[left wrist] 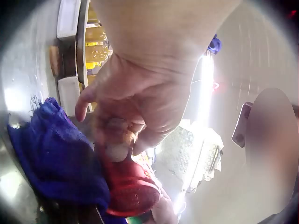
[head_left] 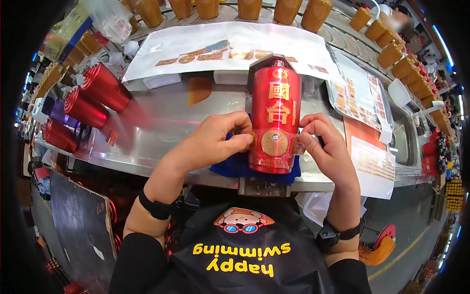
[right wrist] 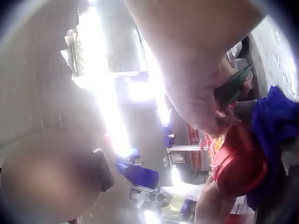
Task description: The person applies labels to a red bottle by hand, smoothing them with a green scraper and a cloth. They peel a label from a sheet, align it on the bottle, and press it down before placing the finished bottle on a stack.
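Observation:
A red bottle with gold characters leans over a blue cloth, its base toward the person. Across its lower part runs a translucent decal with a round gold emblem. My left hand pinches the decal's left end between thumb and index finger, close against the bottle. On the opposite side, my right hand pinches the clear right end. In the right wrist view, a dark green flat piece shows at the right hand's fingers. The bottle's red base faces the left wrist camera.
Red bottles stand at the left of the metal counter. Behind lies a white sheet with gold decals, and more decal sheets lie at right. Brown containers line the back. A water-filled sink is at far right.

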Available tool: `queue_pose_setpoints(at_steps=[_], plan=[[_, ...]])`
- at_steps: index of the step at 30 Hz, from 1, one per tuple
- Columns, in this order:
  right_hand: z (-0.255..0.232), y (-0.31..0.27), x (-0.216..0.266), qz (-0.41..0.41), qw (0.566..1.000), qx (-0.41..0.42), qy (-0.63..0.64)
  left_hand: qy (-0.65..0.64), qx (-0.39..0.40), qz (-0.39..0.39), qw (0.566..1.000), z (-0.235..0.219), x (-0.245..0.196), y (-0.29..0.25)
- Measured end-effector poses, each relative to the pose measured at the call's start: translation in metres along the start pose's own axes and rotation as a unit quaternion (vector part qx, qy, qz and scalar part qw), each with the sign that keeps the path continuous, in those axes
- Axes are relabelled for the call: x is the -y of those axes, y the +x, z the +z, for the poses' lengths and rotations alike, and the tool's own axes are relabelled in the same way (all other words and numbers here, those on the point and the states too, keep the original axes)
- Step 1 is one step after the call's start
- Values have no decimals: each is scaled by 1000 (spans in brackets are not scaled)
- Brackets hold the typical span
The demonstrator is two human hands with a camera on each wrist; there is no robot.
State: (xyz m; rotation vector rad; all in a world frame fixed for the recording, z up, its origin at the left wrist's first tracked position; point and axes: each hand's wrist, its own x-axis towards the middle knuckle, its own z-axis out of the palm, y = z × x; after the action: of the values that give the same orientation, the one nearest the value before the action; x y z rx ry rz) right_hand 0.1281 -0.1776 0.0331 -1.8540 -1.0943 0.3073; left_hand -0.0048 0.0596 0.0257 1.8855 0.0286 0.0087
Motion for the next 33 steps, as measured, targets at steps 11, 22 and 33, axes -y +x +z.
queue_pose_setpoints(at_steps=[11, 22, 33], plan=[[9, -38, 35, -95, 989, -56, -96, -49, -168, 86, 981, 47, 11, -14], [28, -33, 30, -40, 996, -74, -21, 8, -135, 86, 987, 49, 15, -15], [28, -33, 25, -19, 996, -80, -22, -11, -103, 87, 991, 43, 19, -16]])
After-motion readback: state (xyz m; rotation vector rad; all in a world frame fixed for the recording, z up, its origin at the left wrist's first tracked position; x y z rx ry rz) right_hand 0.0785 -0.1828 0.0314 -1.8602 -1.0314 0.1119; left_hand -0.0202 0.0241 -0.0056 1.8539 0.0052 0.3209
